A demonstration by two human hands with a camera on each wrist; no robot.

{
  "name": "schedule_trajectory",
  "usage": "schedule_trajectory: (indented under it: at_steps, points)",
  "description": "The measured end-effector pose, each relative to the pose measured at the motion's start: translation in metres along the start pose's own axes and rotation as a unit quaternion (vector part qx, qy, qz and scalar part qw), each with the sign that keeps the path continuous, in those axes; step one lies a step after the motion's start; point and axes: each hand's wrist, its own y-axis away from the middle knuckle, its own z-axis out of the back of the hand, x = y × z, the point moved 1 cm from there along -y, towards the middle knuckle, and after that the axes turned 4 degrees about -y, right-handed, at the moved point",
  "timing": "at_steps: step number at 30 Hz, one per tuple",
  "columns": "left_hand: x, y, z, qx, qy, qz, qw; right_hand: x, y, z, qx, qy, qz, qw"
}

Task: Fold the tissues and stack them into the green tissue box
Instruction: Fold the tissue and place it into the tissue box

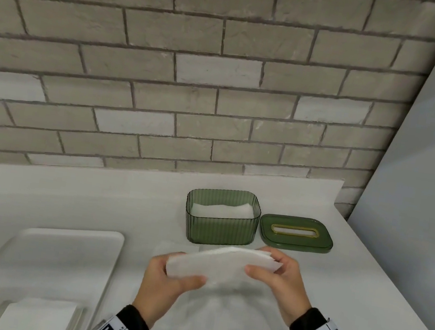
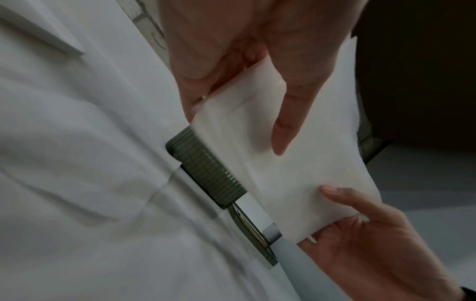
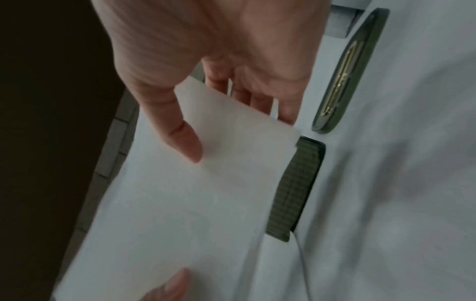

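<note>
A folded white tissue (image 1: 220,266) is held above the counter, just in front of the green tissue box (image 1: 219,230). My left hand (image 1: 163,284) pinches its left end, thumb on top. My right hand (image 1: 275,279) pinches its right end, thumb on top, fingers under. The box is open and holds folded white tissues (image 1: 220,209). In the left wrist view the tissue (image 2: 296,163) spans between both hands, with the box (image 2: 206,169) behind it. In the right wrist view the tissue (image 3: 206,183) covers part of the box (image 3: 296,193).
The green lid (image 1: 296,233) with a gold-rimmed slot lies flat right of the box. A white tray (image 1: 64,263) sits at the left, with more white tissues (image 1: 38,319) at the bottom left. A brick wall stands behind the white counter (image 1: 90,202).
</note>
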Motion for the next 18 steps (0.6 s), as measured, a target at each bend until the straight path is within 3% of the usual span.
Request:
schedule_trajectory:
  at_steps: [5, 9, 18]
  points:
    - [0.023, -0.003, -0.013, 0.018, 0.005, 0.064, 0.998, -0.023, 0.000, 0.001, 0.002, 0.112, -0.070, 0.991]
    - [0.036, -0.004, -0.022, 0.014, 0.005, 0.096, 0.995, -0.034, -0.003, 0.004, -0.032, 0.111, -0.097, 0.988]
    - [0.024, -0.009, -0.019, 0.020, -0.013, 0.028, 0.999, -0.025, -0.006, 0.016, -0.032, 0.089, -0.087, 0.992]
